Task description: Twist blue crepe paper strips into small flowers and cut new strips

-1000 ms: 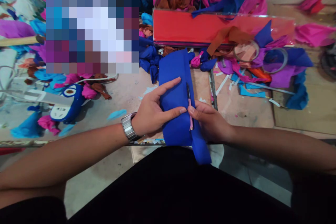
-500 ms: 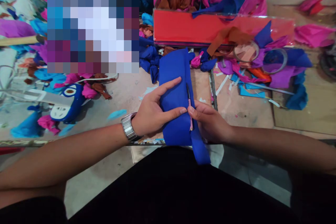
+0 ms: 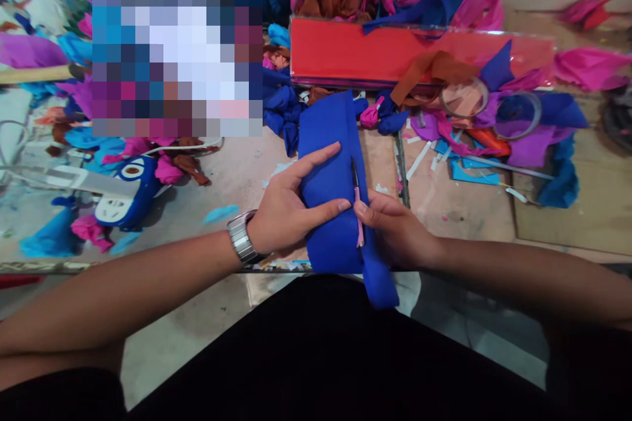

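A folded length of blue crepe-like sheet (image 3: 326,122) lies lengthwise in front of me, over the table's near edge. My left hand (image 3: 286,207) grips it from the left, thumb and forefinger spread on top, the other fingers mostly hidden below. At its right edge my right hand (image 3: 397,227) pinches a slim tool (image 3: 356,189) with a dark, pointed upper end and a pinkish lower part; its kind is unclear. The tool sits along the fold, between the sheet and a narrow blue strip (image 3: 381,284) that hangs past the table edge. My right fingers are partly hidden behind that strip.
A long red pack in clear wrap (image 3: 345,52) lies across the back. Tape rolls (image 3: 518,115) and coloured scraps are at right. A blue-and-white power strip (image 3: 121,200) with cables is at left. A hammer-like wooden handle (image 3: 37,75) lies beyond it.
More of the tool's dark upper part shows at the fold, which has parted slightly. The hanging strip has shifted a little right. My left hand stays in place.
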The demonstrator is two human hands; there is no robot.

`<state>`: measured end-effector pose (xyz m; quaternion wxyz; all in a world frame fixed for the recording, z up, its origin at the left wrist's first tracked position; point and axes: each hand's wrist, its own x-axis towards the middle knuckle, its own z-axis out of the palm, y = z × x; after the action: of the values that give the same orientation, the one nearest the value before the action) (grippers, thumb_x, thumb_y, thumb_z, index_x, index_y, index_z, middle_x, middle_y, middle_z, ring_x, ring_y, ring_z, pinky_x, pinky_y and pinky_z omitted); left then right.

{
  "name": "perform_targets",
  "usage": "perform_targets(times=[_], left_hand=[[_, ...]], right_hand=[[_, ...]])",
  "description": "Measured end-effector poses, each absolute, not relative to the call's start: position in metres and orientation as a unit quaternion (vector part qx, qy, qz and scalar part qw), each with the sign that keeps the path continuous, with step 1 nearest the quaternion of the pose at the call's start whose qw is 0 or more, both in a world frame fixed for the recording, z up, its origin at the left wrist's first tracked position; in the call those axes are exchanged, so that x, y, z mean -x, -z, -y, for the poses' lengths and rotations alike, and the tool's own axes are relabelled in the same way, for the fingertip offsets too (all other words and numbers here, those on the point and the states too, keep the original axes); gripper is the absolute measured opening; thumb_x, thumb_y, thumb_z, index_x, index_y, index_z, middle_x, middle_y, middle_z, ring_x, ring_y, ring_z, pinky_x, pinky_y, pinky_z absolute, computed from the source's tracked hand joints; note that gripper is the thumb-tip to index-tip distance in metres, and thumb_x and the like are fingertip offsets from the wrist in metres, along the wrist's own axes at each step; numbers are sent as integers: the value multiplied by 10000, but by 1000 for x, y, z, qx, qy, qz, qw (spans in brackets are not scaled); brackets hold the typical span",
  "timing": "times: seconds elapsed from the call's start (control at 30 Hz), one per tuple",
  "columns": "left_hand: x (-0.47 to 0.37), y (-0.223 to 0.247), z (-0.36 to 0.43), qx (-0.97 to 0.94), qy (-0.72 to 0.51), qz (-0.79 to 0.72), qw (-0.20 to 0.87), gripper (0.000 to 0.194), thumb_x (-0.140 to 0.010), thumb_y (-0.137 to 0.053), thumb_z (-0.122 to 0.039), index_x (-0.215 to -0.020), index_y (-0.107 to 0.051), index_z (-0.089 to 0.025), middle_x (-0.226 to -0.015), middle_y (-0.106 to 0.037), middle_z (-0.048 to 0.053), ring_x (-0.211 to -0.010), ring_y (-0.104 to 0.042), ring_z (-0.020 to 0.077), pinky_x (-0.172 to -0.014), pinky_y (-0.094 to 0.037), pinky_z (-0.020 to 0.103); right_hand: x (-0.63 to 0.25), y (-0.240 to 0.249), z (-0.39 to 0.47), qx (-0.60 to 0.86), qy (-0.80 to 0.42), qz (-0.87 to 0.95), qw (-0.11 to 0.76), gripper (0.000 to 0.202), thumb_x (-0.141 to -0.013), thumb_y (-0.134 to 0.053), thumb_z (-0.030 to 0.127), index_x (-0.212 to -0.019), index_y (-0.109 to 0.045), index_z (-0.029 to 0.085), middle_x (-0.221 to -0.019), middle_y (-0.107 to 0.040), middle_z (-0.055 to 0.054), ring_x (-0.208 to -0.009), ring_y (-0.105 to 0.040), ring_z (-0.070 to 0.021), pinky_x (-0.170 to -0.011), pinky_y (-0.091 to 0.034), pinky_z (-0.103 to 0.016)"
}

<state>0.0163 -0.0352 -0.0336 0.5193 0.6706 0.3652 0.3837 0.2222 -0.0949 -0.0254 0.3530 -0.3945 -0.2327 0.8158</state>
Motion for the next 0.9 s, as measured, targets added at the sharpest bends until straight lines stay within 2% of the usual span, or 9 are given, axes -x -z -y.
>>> perform_targets(times=[0.3, 0.63, 0.9], left_hand=[[-17, 34, 35, -673, -384, -370, 512, 802, -805, -891, -481, -1517, -589, -270, -1520, -638, 105, -1374, -642, 321, -1216, -515, 520], [-17, 33, 36, -668, -380, -366, 525, 804, -817, -877, -500, -1529, -577, -279, -1528, -631, 106, -1368, -646, 326, -1197, -535, 520], [-16, 33, 35, -684, -377, -362, 509, 815, -794, -898, -483, -1518, -592, -270, -1510, -648, 106, -1353, -659, 317, -1209, -524, 507]], right_hand=[[-221, 23, 95, 392, -818, 217, 360, 378, -864, -845, 472, -1116, -666, 255, -771, -694, 35, -612, -627, -127, -610, -535, -256], [-220, 21, 94, 398, -815, 222, 358, 417, -873, -825, 481, -1190, -655, 271, -906, -760, -4, -732, -697, -170, -726, -586, -319], [-221, 23, 94, 392, -818, 204, 368, 436, -859, -850, 463, -1178, -646, 246, -902, -756, -7, -732, -701, -161, -727, -588, -308]])
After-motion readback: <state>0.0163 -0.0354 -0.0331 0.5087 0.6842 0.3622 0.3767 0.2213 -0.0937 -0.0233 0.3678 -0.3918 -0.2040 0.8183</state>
